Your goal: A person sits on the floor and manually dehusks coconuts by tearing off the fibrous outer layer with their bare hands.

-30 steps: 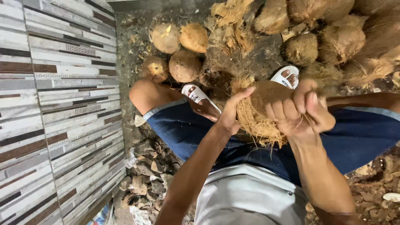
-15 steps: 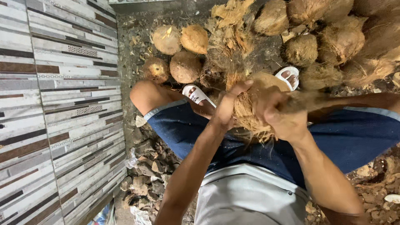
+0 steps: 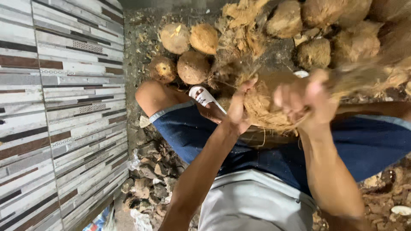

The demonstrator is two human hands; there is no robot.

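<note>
Resting between both hands' fingers (image 3: 246,87): coconut (image 3: 267,102)

A crumpled blue printed plastic wrapper (image 3: 99,219) lies by the tiled wall's foot.

Coconut (image 3: 265,102) between both hands, coconut pile (image 3: 325,30) beyond

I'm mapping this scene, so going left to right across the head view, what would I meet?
Tiled wall → small husked coconuts → white sandal → left hand → fibrous coconut → right hand → loose husk strip.
</note>
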